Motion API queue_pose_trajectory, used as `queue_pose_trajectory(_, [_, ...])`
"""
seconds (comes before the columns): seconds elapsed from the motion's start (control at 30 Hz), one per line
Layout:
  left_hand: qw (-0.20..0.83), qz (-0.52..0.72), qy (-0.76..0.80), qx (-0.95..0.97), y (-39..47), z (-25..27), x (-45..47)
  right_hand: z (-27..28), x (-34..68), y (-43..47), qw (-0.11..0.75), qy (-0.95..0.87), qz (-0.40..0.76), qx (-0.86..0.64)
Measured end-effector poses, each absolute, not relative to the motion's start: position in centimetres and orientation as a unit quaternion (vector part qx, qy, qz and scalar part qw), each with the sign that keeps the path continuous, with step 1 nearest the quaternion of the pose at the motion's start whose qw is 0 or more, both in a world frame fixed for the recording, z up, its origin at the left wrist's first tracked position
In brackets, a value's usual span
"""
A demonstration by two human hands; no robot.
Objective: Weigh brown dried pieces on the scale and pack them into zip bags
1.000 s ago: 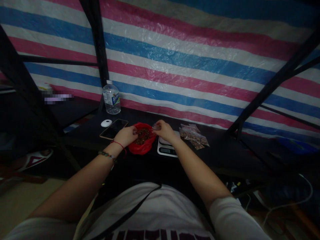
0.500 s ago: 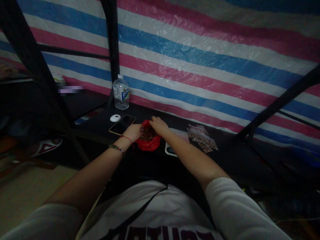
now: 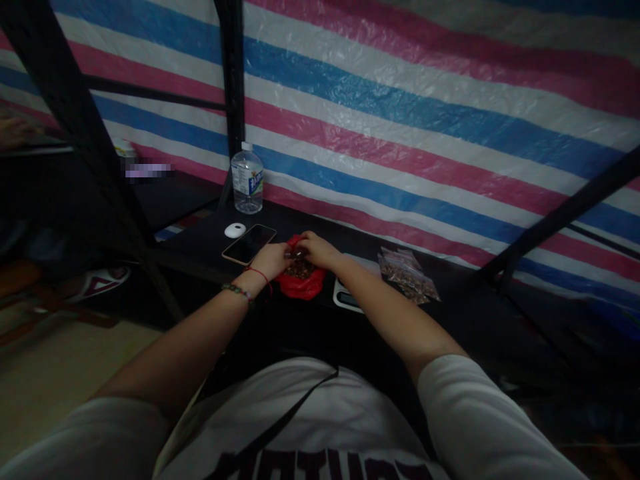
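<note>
Centre frame, on a dark table (image 3: 450, 313), left hand (image 3: 270, 259) and right hand (image 3: 315, 250) meet over a red bag (image 3: 300, 285) of brown bits, fingers curled, seemingly pinching something small; grip unclear.

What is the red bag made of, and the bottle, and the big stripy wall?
The red bag looks like thin, soft plastic: it crumples and sags around the brown bits inside. The bottle seems to be clear, hard plastic, see-through with a white cap and a paper-like label. The stripy wall looks like a woven plastic tarp: it is shiny, wrinkled and catches the light.
</note>
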State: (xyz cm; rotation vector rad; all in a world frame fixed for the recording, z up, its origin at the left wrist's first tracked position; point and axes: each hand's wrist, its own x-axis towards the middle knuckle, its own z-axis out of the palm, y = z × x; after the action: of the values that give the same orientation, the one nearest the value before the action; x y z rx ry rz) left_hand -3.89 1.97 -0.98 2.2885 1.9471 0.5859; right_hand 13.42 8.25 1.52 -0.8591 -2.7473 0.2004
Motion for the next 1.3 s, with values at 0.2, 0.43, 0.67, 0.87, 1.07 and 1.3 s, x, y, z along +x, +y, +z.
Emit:
queue_pose_trajectory(0.2, [0.062,0.237,0.634,0.734,1.4,-0.3,-3.6,1.3,13.9,8.6,0.175,-0.933,0.125,-0.288])
queue_pose_trajectory(0.43, [0.134,0.370,0.581,0.713,1.0,-0.2,-3.0,1.4,14.2,8.3,0.211,-0.894,0.229,-0.322])
queue_pose_trajectory(0.67, [0.203,0.533,0.517,0.638,1.7,-0.1,-3.4,1.5,15.7,6.7,0.292,-0.745,0.492,-0.343])
queue_pose_trajectory(0.87, [0.177,0.467,0.589,0.636,0.7,1.1,-3.7,2.0,17.2,5.4,0.406,-0.665,0.538,-0.321])
queue_pose_trajectory(1.07, [0.082,0.260,0.619,0.736,-0.2,2.1,-3.6,2.4,19.6,4.9,0.424,-0.704,0.467,-0.326])
queue_pose_trajectory(1.3, [0.038,0.147,0.621,0.769,0.1,1.5,-3.5,2.2,25.9,2.9,0.422,-0.768,0.253,-0.409])
